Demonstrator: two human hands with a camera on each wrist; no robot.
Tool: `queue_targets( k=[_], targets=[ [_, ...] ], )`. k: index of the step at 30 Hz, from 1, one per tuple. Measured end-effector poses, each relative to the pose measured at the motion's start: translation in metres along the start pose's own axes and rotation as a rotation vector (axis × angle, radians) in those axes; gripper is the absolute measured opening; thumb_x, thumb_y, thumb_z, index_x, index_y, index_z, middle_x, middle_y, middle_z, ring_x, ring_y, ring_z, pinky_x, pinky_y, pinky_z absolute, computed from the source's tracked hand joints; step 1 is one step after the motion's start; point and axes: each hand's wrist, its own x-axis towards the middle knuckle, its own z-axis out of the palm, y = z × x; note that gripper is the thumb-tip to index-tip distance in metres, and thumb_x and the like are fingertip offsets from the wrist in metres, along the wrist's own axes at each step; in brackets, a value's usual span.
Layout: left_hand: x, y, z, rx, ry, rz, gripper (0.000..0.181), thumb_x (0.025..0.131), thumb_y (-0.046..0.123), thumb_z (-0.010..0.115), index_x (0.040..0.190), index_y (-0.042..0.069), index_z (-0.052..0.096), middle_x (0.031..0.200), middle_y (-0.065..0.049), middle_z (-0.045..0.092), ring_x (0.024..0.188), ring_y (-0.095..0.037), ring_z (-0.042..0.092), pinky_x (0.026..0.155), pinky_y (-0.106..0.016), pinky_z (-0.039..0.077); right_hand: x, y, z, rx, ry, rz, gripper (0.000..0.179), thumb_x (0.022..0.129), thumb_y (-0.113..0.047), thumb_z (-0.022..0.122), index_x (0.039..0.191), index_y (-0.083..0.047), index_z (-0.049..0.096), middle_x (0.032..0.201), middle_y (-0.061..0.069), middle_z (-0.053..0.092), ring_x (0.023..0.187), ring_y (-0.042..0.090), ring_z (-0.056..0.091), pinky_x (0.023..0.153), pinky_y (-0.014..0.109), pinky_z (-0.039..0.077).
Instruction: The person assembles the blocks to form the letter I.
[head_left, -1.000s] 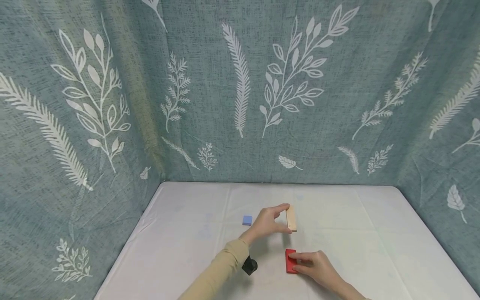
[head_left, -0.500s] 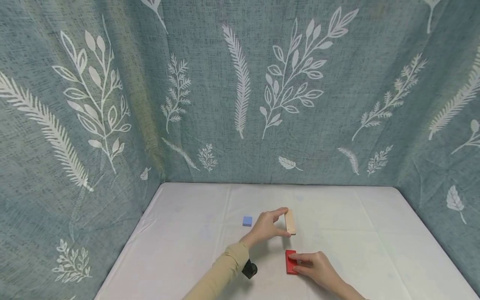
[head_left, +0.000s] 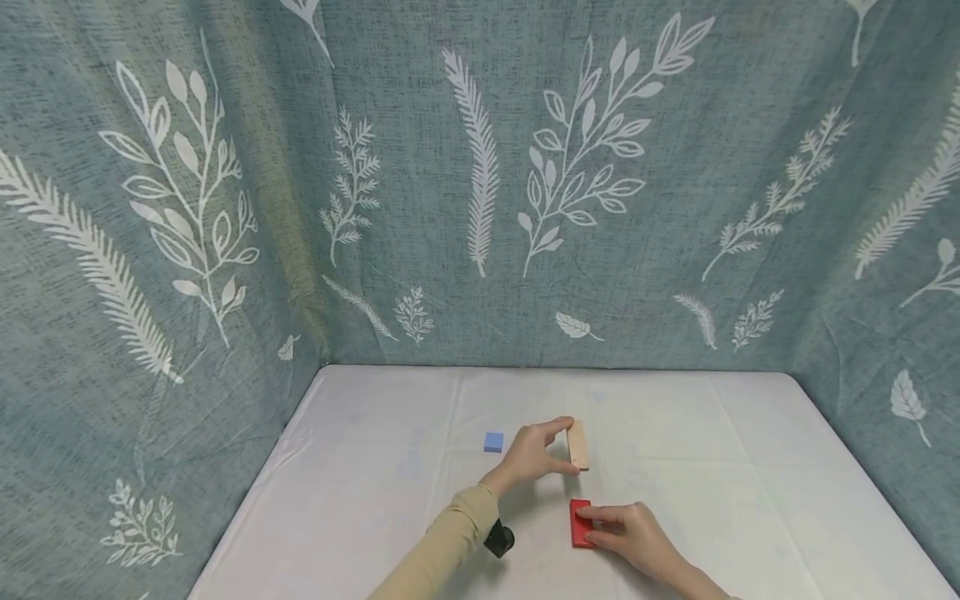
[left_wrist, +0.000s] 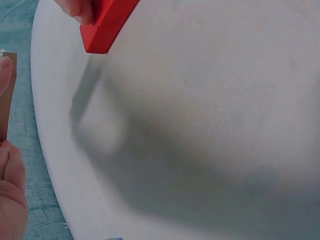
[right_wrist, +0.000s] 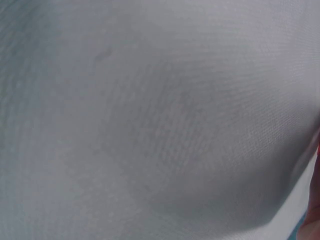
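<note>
Blue square block point(head_left: 493, 442) sits on white cloth-covered surface point(head_left: 375, 467), left of pale rectangular wooden block point(head_left: 577, 445), red rectangular block point(head_left: 577, 528) before both.

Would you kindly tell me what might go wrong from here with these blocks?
The left hand pinches the pale wooden block at its two ends, so it might pivot or slip. In the head view, the blue block appears close to that hand and could get nudged if the hand swings back.

The left wrist view crops the red rectangular block point(left_wrist: 106, 30) at top, the pale wooden bar point(left_wrist: 8, 107) at left, the blue square block point(head_left: 492, 442) at bottom; the right wrist view blurs the white cloth-covered worktop point(right_wrist: 160, 120) and clips the right hand point(head_left: 633, 533)
</note>
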Motion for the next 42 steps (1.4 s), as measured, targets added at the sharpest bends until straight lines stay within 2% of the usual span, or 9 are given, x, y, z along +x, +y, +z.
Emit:
queue_targets(
  k=[7, 15, 24, 32, 42],
  targets=[
    [0.000, -0.004, 0.005, 0.007, -0.001, -0.009, 0.072, 0.074, 0.012, 0.081, 0.137, 0.003, 0.048, 0.144, -0.010, 0.048, 0.134, -0.024, 0.045, 0.107, -0.027, 0.045, -0.001, 0.000, 0.000, 0.002, -0.011, 0.029, 0.028, 0.080, -0.019, 0.074, 0.105, -0.008, 0.073, 0.103, 0.011, 0.073, 0.098, 0.010, 0.067, 0.077, 0.013, 0.056],
    [-0.001, -0.010, 0.009, -0.021, 0.012, -0.010, 0.072, 0.073, 0.010, 0.081, 0.137, 0.001, 0.049, 0.143, -0.012, 0.048, 0.133, -0.025, 0.045, 0.107, -0.028, 0.045, -0.001, -0.001, 0.001, -0.003, -0.010, 0.033, 0.028, 0.080, -0.019, 0.074, 0.105, -0.008, 0.073, 0.103, 0.011, 0.073, 0.098, 0.015, 0.068, 0.078, 0.014, 0.056],
    [-0.006, -0.012, 0.012, -0.010, 0.006, -0.027, 0.073, 0.072, 0.010, 0.082, 0.137, 0.000, 0.048, 0.143, -0.014, 0.048, 0.133, -0.028, 0.045, 0.107, -0.030, 0.044, 0.001, -0.005, -0.001, 0.003, -0.011, 0.018, 0.028, 0.081, -0.018, 0.073, 0.105, -0.005, 0.073, 0.103, 0.015, 0.072, 0.097, 0.025, 0.069, 0.075, 0.031, 0.061],
    [-0.005, -0.016, 0.017, -0.007, -0.009, -0.037, 0.074, 0.071, 0.010, 0.082, 0.136, 0.000, 0.049, 0.143, -0.012, 0.048, 0.133, -0.026, 0.045, 0.107, -0.029, 0.045, 0.000, -0.004, -0.001, -0.010, -0.009, 0.020, 0.028, 0.081, -0.020, 0.074, 0.105, -0.007, 0.073, 0.102, 0.012, 0.073, 0.098, 0.017, 0.069, 0.078, 0.016, 0.057],
    [-0.006, -0.019, 0.021, 0.011, -0.026, -0.041, 0.073, 0.070, 0.010, 0.083, 0.135, 0.000, 0.050, 0.142, -0.013, 0.049, 0.133, -0.027, 0.046, 0.107, -0.031, 0.046, 0.000, 0.000, 0.000, 0.007, -0.016, 0.038, 0.027, 0.081, -0.019, 0.073, 0.106, -0.007, 0.073, 0.103, 0.012, 0.072, 0.099, 0.012, 0.068, 0.077, 0.015, 0.057]
  ],
)
